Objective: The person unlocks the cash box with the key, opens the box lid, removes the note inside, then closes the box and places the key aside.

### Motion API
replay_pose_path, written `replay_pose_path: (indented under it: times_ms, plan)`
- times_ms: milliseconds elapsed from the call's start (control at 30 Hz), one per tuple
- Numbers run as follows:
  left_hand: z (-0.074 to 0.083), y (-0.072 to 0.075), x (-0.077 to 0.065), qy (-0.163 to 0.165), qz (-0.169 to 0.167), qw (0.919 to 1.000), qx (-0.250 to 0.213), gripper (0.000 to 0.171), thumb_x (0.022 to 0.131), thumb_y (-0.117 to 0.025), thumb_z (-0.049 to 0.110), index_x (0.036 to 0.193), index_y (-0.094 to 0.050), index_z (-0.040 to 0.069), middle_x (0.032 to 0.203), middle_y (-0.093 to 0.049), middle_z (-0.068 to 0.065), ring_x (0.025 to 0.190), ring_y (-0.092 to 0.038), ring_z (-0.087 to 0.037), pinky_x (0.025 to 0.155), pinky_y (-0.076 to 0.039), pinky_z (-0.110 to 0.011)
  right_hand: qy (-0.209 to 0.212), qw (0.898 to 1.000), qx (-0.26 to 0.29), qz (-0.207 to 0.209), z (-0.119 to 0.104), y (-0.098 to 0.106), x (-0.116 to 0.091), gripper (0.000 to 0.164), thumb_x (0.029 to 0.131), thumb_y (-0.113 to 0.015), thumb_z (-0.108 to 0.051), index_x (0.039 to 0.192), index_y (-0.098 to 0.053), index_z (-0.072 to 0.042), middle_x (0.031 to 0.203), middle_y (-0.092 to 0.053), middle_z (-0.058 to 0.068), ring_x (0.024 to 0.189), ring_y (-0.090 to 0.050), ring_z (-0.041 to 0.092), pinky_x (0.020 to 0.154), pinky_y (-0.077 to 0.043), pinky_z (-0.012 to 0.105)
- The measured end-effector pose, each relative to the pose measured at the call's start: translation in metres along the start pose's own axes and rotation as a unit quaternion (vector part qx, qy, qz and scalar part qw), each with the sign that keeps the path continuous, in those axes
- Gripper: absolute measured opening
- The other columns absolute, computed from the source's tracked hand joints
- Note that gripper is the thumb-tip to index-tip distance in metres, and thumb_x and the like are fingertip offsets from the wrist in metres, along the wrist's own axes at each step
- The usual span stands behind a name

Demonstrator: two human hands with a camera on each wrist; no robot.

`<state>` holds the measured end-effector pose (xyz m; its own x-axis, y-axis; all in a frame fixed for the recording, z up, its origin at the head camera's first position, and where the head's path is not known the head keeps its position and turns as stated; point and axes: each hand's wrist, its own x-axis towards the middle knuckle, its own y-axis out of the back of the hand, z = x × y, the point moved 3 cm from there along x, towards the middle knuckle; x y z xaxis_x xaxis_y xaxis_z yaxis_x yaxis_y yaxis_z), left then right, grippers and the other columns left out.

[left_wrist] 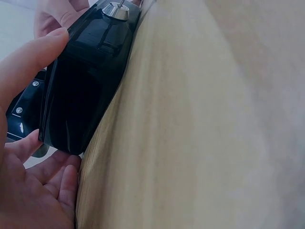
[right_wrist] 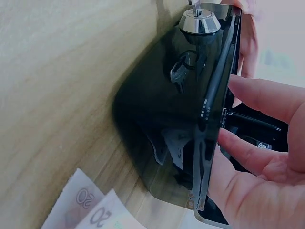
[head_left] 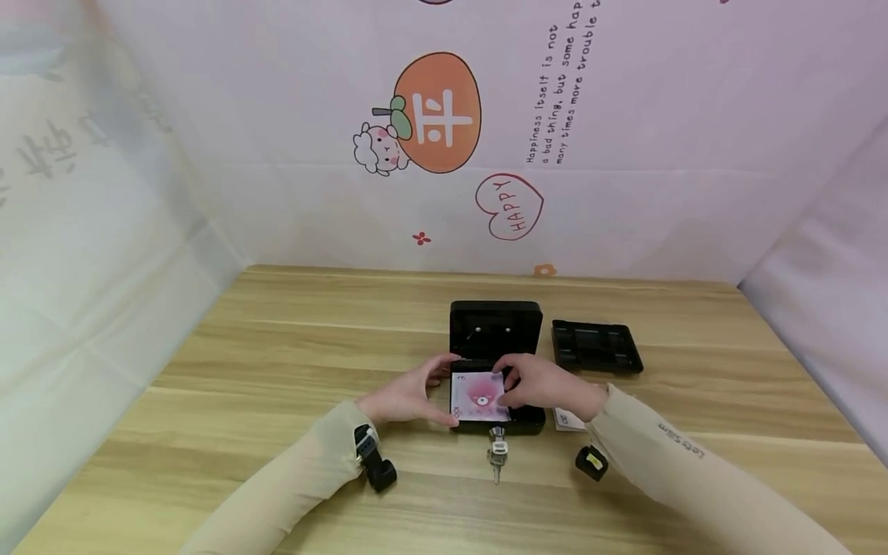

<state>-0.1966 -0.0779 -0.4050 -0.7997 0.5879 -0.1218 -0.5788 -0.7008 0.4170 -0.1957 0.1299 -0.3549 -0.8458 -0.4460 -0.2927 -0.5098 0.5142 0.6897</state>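
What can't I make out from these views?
Box: floor largely covered by the pink note, head view.
Right hand: fingertip contact hidden by the box wall, right wrist view.
Loose notes: partly behind the right sleeve, head view; cut off by the bottom edge, right wrist view.
Keys: teeth too small, head view.

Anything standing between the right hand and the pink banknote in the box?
Nothing visible. The right hand has its fingers at the right side of the pink banknote. The box has its lid raised behind, and the black tray lies apart, to the right.
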Motion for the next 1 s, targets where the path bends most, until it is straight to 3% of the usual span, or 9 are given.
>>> replay_pose_path:
  times_ms: [767,1000]
  plan:
    - [0.0007,-0.0019,0.0002,-0.004,-0.003,1.0000,-0.004,0.095,0.070,-0.083,0.016,0.147,-0.027,0.017,0.149,-0.033,-0.011,0.133,-0.036,-0.033,0.111,-0.030,-0.049,0.038,0.998,-0.029,0.038,0.0045,-0.0050,-0.0002,0.035,0.076,-0.075,-0.011,0.108,-0.064,-0.003,0.088,-0.059,0.007,0.076,-0.051,0.016,0.066,-0.045,0.027]
    - [0.0016,-0.0014,0.0003,-0.005,-0.005,1.0000,-0.002,0.094,0.071,-0.082,0.016,0.147,-0.026,0.017,0.149,-0.033,-0.012,0.133,-0.036,-0.033,0.111,-0.030,-0.049,0.059,0.997,-0.017,0.054,0.0060,-0.0059,-0.0002,0.033,0.075,-0.074,-0.004,0.106,-0.063,-0.002,0.091,-0.060,0.011,0.075,-0.054,0.015,0.066,-0.048,0.027]
